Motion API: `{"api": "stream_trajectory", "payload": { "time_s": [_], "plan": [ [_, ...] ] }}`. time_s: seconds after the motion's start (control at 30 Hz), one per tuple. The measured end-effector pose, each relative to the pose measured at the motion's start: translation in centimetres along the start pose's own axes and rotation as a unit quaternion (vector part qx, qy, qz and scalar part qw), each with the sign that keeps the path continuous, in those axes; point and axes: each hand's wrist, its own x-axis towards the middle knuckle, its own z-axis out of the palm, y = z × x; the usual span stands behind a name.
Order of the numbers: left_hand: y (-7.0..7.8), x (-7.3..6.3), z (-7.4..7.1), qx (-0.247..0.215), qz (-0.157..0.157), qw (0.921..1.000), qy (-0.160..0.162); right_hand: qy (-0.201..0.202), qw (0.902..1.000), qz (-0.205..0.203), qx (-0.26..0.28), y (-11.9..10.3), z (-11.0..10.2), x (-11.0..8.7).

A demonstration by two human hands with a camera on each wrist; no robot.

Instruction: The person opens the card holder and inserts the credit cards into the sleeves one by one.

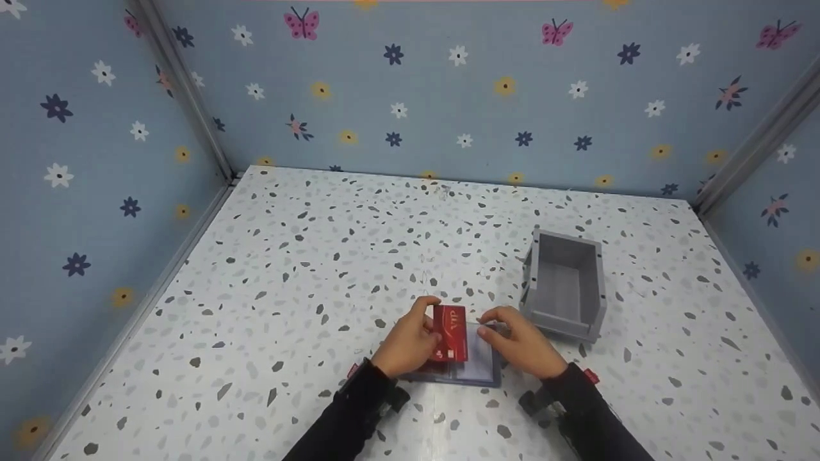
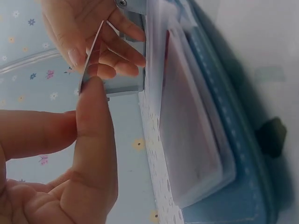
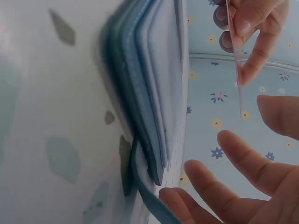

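A red card (image 1: pixel 453 333) with "VIP" on its face is pinched between thumb and index finger of my left hand (image 1: pixel 409 339), above an open card holder (image 1: pixel 479 368). Edge-on, the thin card (image 2: pixel 91 58) stands out in the left wrist view. Clear sleeves fill the blue holder (image 2: pixel 240 154), and one sleeve on the left page has something red in it. My right hand (image 1: pixel 525 346) hovers at the holder's right side, fingers spread and apart from the card, as the right wrist view shows. A blue strap (image 3: pixel 147 189) hangs from the holder's edge.
A grey plastic bin (image 1: pixel 557 288) stands just beyond my right hand. The speckled white table (image 1: pixel 307 256) is bounded by flowered blue panels (image 1: pixel 435 96) at the back and both sides.
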Motion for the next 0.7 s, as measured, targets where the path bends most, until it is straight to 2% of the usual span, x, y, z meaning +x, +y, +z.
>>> {"api": "stream_trajectory", "payload": {
  "time_s": [0.2,0.4,0.53,0.7],
  "plan": [
    [-0.43,-0.10,-0.58,0.017,-0.006,0.9998,0.012,-0.015,0.9960,-0.018,-0.086,0.17,-0.17,-0.43],
    [-0.84,-0.09,-0.90,0.056,-0.031,0.9978,0.014,-0.059,0.9797,0.022,-0.190,-0.23,0.02,-0.69],
    [-0.93,-0.05,-0.86,0.064,-0.043,0.9970,0.007,-0.078,0.9702,0.047,-0.225,-0.59,0.28,-0.73],
    [-1.02,0.01,-0.63,0.065,-0.036,0.9972,0.003,-0.078,0.9680,0.059,-0.231,-0.72,0.42,-0.73]
  ]
}}
